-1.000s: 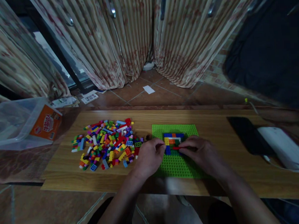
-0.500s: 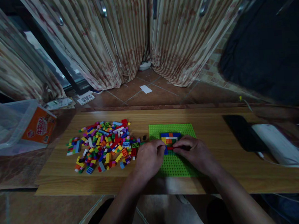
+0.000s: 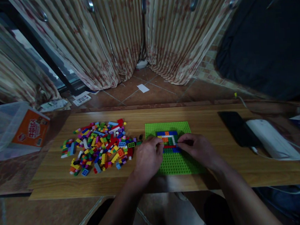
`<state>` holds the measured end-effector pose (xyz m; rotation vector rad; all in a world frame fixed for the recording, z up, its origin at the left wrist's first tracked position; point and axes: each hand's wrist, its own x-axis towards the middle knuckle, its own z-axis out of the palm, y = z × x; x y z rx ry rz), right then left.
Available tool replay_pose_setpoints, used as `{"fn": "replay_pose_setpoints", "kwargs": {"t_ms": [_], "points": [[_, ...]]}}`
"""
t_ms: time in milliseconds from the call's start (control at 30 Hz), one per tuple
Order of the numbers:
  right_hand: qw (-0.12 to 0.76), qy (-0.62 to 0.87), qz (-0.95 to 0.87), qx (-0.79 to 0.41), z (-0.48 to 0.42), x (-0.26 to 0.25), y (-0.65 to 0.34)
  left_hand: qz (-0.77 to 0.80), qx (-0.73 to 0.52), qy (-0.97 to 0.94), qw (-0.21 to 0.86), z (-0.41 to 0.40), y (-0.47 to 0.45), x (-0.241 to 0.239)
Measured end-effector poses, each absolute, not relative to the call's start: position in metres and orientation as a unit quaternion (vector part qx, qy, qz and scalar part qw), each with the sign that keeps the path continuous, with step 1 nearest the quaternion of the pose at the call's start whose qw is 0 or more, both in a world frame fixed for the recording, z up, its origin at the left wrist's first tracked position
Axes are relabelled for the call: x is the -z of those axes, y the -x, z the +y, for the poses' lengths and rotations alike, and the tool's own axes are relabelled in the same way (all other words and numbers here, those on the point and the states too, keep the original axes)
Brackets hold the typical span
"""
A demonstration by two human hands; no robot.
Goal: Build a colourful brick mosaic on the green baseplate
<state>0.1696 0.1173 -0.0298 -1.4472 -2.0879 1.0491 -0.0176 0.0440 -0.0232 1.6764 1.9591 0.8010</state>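
A green studded baseplate (image 3: 179, 163) lies on the wooden table, bearing a low rectangular build of toy bricks (image 3: 167, 133) in blue, orange, white, green and yellow. Along its near side runs a long red brick (image 3: 170, 146). My left hand (image 3: 149, 157) is closed at the build's left edge, thumb and finger pinched together; a bit of yellow shows at the fingertips, but what they hold is hidden. At the right edge, my right hand (image 3: 198, 149) is pinched too, its fingertips against the build and their contents hidden.
Left of the baseplate spreads a pile of loose toy bricks (image 3: 101, 145). A black phone-like slab (image 3: 233, 128) and a white device with a cable (image 3: 273, 139) lie on the right. A clear plastic bin with an orange label (image 3: 31, 128) stands beyond the table's left end.
My right hand has moved off the red brick to the build's right edge, uncovering more of the build. My left hand stays at the left edge. The whole view has shifted slightly.
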Motion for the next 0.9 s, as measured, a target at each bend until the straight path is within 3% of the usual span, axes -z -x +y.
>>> {"fn": "replay_pose_setpoints", "kwargs": {"t_ms": [900], "points": [[0.196, 0.525, -0.734, -0.383, 0.1191, 0.0309, -0.1609, 0.764, -0.267, -0.540, 0.232, 0.0523, 0.0068, 0.0227]]}}
